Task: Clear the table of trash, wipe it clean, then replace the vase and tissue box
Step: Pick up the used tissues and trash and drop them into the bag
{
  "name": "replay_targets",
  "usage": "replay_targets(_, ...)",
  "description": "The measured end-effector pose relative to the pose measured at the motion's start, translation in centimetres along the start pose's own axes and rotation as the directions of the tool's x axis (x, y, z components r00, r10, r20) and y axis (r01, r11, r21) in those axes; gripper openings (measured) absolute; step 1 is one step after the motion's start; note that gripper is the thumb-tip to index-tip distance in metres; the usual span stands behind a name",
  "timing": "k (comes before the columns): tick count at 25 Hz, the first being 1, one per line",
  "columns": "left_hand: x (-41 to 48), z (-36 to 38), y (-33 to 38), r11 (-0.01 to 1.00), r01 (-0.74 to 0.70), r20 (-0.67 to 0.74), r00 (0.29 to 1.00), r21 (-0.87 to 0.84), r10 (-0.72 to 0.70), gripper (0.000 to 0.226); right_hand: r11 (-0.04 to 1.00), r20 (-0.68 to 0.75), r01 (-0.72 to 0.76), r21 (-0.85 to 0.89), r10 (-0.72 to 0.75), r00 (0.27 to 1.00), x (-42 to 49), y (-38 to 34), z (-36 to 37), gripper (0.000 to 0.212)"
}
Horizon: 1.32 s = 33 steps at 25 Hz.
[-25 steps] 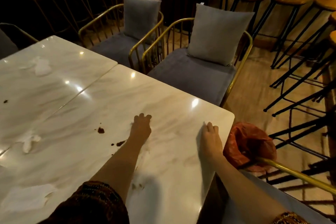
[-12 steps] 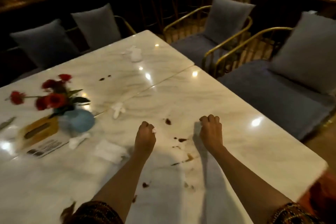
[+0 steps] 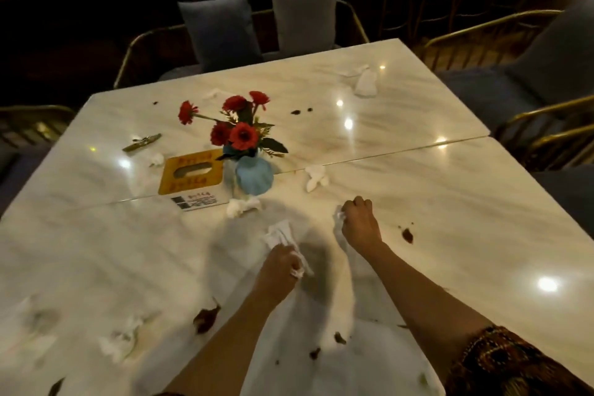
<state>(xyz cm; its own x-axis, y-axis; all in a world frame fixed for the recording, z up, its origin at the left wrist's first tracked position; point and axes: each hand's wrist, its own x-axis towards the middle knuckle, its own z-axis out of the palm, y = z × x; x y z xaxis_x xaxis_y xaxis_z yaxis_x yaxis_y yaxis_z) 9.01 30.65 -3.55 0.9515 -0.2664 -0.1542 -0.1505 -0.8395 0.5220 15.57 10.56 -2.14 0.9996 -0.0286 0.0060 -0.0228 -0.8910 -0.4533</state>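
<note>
Dim restaurant seating with grey cushioned chairs (image 3: 221, 29) surrounds a white marble tabletop (image 3: 418, 177) now seen further to the left than half a second ago, so the round blue vase of red flowers (image 3: 254, 175) and the yellow-topped tissue box (image 3: 192, 172) just beside it sit near the centre rather than at the left edge. The left hand (image 3: 279, 270), earlier a bare fist, has its fingers closed on a crumpled white tissue (image 3: 280, 235) on the tabletop. The right hand (image 3: 360, 222) is clenched around a small white scrap (image 3: 339, 216), with brown stains (image 3: 407, 235) and more crumpled tissues (image 3: 315, 175) scattered around.
</note>
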Motion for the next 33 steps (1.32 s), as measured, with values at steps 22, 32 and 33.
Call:
replay_targets(22,7.6,-8.0,-10.2,0.933,0.360,-0.157,0.921,-0.004,-0.357,0.008,0.990,0.138,0.139,-0.028,-0.133,0.981,5.1,-5.1,5.3,0.015)
replay_targets(32,-8.2,-14.1,-15.8,0.949,0.312,-0.354,0.884,-0.040,-0.306,0.007,0.962,0.207,0.240,0.130,-0.263,0.942,-0.7,-15.3,4.5,0.025)
replay_targets(33,-10.1,-15.2,-17.1,0.944,0.329,-0.372,0.875,-0.011,-0.309,0.007,0.952,0.228,0.270,0.142,-0.297,0.927,-1.7,-16.8,5.1,0.024)
